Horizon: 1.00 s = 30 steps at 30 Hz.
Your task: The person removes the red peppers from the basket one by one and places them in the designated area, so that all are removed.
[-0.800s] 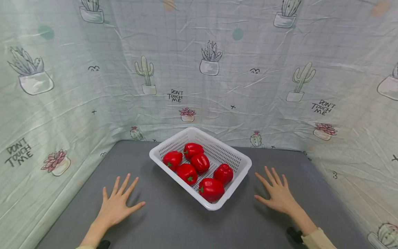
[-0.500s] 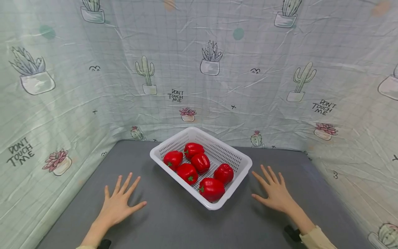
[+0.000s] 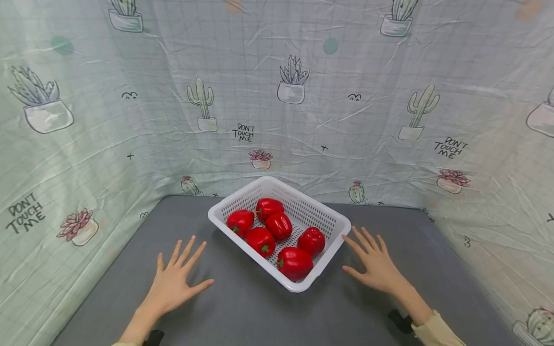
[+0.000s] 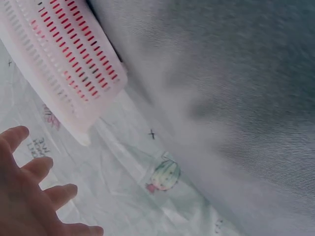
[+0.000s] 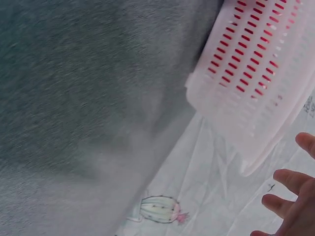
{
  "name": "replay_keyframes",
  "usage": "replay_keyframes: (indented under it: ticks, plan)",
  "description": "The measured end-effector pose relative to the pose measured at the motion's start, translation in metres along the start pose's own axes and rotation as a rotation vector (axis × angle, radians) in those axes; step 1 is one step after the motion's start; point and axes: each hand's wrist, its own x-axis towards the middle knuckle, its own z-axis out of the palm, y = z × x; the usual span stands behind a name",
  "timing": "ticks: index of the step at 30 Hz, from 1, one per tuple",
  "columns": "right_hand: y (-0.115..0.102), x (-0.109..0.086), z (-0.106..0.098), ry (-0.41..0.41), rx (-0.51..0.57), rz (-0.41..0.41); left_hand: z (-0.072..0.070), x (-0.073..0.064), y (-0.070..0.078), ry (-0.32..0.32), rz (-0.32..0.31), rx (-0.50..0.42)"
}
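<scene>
A white perforated plastic basket (image 3: pixel 242 246) stands at an angle on the grey table, holding several red bell peppers (image 3: pixel 295 263) with green stems. To its lower left my left hand (image 3: pixel 170 287) hovers over the table, fingers spread and holding nothing. My right hand (image 3: pixel 375 267) is spread too, its fingertips close to the basket's right corner; whether they touch it I cannot tell. In the left wrist view the left hand (image 4: pixel 29 196) shows apart from the basket (image 4: pixel 74 64). The right wrist view has the right hand (image 5: pixel 295 196) below the basket's slotted wall (image 5: pixel 246 64).
Behind and at both sides hangs a pale curtain (image 3: pixel 242 62) printed with cacti and "Don't touch me". Its lower edge meets the grey table (image 3: pixel 242 312). Dark bands (image 3: pixel 400 321) sit at the wrists, below cream sleeves (image 3: pixel 437 331).
Both hands have moved inward: the left one to the right and slightly up, the right one leftward and up to the basket's corner. The basket and peppers have stayed put.
</scene>
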Motion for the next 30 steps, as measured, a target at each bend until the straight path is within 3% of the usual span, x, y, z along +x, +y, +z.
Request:
replay_keyframes:
  ticks: [10,22,30]
  plan:
    - [-0.013,0.012,-0.004,0.018,0.042,-0.03,-0.002,0.006,0.018,0.034,0.052,-0.002]
    - [-0.029,0.03,-0.006,-0.008,0.068,-0.05,0.004,0.026,0.041,0.015,0.085,-0.024]
    - [-0.038,0.041,-0.006,-0.051,0.079,-0.055,0.009,0.04,0.045,0.041,0.141,-0.019]
